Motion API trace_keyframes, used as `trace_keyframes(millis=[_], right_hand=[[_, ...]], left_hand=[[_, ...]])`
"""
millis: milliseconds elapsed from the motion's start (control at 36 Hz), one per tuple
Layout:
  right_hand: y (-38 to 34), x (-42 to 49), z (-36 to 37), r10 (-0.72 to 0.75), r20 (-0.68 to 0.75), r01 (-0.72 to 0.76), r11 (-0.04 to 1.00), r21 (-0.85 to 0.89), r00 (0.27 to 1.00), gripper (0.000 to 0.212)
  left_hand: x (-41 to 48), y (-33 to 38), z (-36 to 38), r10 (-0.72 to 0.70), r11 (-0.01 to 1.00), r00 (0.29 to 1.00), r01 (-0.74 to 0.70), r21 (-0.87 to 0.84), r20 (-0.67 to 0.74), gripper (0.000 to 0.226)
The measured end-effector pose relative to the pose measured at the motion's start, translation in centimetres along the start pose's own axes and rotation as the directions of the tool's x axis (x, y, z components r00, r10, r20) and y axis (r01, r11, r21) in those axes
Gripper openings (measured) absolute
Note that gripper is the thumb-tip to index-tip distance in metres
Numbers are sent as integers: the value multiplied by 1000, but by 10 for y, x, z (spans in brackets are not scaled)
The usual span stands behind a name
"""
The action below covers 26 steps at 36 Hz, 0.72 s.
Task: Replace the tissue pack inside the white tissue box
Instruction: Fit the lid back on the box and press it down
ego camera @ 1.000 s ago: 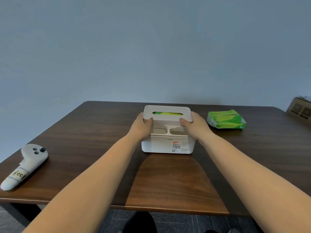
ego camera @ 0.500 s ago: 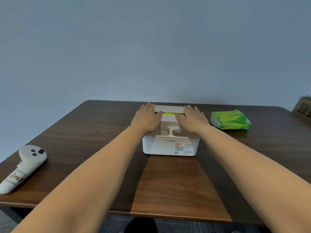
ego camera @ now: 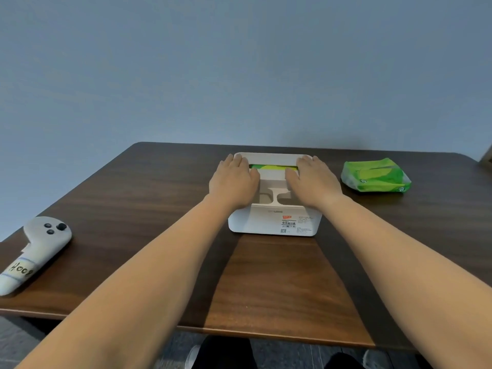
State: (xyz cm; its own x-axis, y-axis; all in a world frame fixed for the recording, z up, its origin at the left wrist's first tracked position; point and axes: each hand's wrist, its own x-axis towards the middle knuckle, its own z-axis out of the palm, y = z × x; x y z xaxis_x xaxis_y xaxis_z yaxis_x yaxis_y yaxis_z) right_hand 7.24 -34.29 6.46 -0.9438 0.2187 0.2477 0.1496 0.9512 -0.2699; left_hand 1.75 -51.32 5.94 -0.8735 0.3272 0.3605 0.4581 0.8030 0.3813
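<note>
The white tissue box [ego camera: 266,222] stands at the middle of the dark wooden table [ego camera: 266,283], its label side facing me. Through the slot in its lid a green tissue pack [ego camera: 269,167] shows. My left hand [ego camera: 233,182] lies flat on the left part of the lid, fingers stretched toward the far edge. My right hand [ego camera: 312,181] lies flat on the right part in the same way. Neither hand holds anything. A second green tissue pack [ego camera: 376,175] rests on the table to the right of the box.
A white hand controller [ego camera: 34,251] with a handwritten label lies near the table's left front edge. A blue-grey wall rises just behind the table. A cardboard box corner [ego camera: 488,157] peeks in at the far right. My feet show below the front edge.
My hands left the box's sides and came to lie flat on top of the lid. The lid now sits lower and flush on the box.
</note>
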Motion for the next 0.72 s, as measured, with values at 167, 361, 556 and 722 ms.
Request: trace_keyframes(millis=[167,361,556,722], right_hand=[[2,2,-1,-12,-12,12,1000,3,1000,47],[2,-1,-2,-25,-17,25,1000,7,1000,48],[4,3,-2,-45,-4,45,998,-52,999,55],[9,-6,4,4,-26,1,982,188,1000,61]], left_hand=[[-1,1,-2,-20,999,999,21,-38,43,42],[-2,1,-4,19,999,998,-23,48,66,41],[1,2,-5,26,995,998,-31,91,55,45],[-11,-4,-2,14,997,995,-6,-80,97,52]])
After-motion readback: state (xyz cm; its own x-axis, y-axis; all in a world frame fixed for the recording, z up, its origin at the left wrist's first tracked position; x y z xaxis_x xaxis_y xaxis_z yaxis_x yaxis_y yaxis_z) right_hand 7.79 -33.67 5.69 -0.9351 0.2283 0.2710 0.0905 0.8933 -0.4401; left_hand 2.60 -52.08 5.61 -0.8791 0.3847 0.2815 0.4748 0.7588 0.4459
